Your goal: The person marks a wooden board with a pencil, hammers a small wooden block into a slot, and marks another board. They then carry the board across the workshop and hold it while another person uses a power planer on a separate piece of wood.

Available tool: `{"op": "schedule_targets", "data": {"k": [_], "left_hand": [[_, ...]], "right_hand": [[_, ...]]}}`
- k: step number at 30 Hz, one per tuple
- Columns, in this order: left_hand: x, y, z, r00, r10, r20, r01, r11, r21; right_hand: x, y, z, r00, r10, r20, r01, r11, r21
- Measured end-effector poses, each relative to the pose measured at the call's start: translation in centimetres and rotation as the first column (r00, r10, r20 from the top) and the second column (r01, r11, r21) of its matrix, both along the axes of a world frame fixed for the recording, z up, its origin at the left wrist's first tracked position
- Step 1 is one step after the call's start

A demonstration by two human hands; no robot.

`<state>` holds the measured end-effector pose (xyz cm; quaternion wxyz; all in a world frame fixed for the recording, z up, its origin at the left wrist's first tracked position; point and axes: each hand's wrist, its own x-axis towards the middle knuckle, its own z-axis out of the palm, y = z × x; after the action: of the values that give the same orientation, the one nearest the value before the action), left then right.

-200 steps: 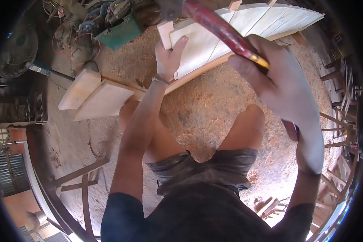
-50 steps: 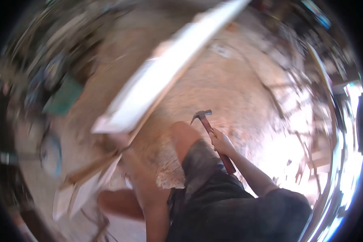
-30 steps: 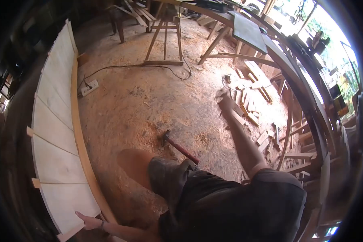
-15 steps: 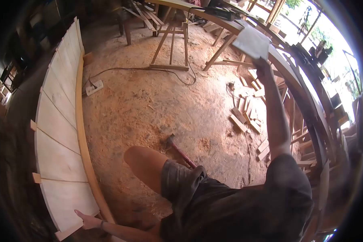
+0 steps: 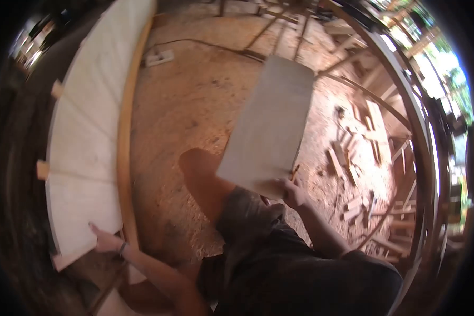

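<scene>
My right hand grips the lower corner of a flat grey-white panel, which is held up over the floor in front of my knee. A thin stick, perhaps a pencil, shows at the same hand. At the lower left, my left hand rests at the end of a long curved pale wooden piece, thumb stretched over its face. The undersides of its other fingers are hidden. A yellowish wooden strip runs along the inner edge of the curved piece.
Sawdust covers the floor. A white power strip with a cable lies at the upper left. Several wood offcuts are scattered at the right, beside a long curved beam on wooden supports. Small blocks stick out at the curved piece's outer edge.
My right hand has brought the panel from the upper right down and inward, near my knee. My left hand stays at the curved piece's end. The view has shifted, and the hammer is no longer visible.
</scene>
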<state>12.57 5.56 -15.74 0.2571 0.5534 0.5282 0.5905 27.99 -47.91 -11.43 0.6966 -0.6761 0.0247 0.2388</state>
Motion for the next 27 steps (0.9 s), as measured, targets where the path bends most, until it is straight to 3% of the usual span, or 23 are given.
{"op": "schedule_targets", "data": {"k": [2,4,5,7,8,9,10,11,15,20,23,27], "left_hand": [[-0.7,1.2,-1.4,0.999,0.022,-0.031,-0.025,0.993,-0.114],[-0.7,0.8,-1.2,0.994,-0.080,0.073,0.088,0.989,-0.122],[-0.9,0.8,-0.9,0.998,-0.058,0.009,0.059,0.980,-0.189],[-0.7,0.1,0.2,0.994,-0.103,0.031,0.105,0.993,-0.062],[-1.4,0.9,-0.6,0.989,-0.143,0.024,0.145,0.979,-0.145],[-0.7,-0.4,1.3,0.986,-0.146,0.082,0.155,0.981,-0.113],[-0.7,0.4,0.3,0.980,-0.160,0.114,0.162,0.987,-0.012],[-0.9,0.5,0.3,0.972,-0.192,0.134,0.198,0.980,-0.031],[-1.4,-0.3,1.5,0.918,-0.368,0.146,0.362,0.930,0.069],[-2.3,-1.2,2.1,0.894,-0.413,0.173,0.421,0.907,-0.012],[-2.8,-0.5,2.0,0.866,-0.471,0.170,0.490,0.867,-0.095],[-3.4,-1.8,1.0,0.910,-0.404,0.092,0.410,0.910,-0.063]], "right_hand": [[0.5,0.4,-1.0,0.975,0.112,-0.194,-0.008,0.884,0.467],[1.3,1.5,-1.0,0.929,0.327,-0.172,-0.245,0.894,0.375],[1.2,2.5,-1.0,0.898,0.409,-0.165,-0.345,0.884,0.315],[1.1,5.7,1.4,0.786,0.587,-0.196,-0.560,0.809,0.179],[0.8,6.8,1.6,0.742,0.642,-0.193,-0.622,0.767,0.158],[0.4,7.6,1.4,0.699,0.690,-0.188,-0.676,0.723,0.140],[0.1,8.4,1.4,0.658,0.730,-0.183,-0.721,0.681,0.128],[-0.2,9.1,1.4,0.602,0.772,-0.204,-0.762,0.632,0.139],[-1.5,9.8,0.2,0.457,0.807,-0.375,-0.816,0.548,0.185],[-2.5,11.9,0.4,0.334,0.841,-0.426,-0.883,0.437,0.171],[-3.2,13.5,0.7,0.334,0.834,-0.439,-0.918,0.394,0.051],[-4.2,17.9,0.9,0.198,0.900,-0.389,-0.961,0.101,-0.256]]}}
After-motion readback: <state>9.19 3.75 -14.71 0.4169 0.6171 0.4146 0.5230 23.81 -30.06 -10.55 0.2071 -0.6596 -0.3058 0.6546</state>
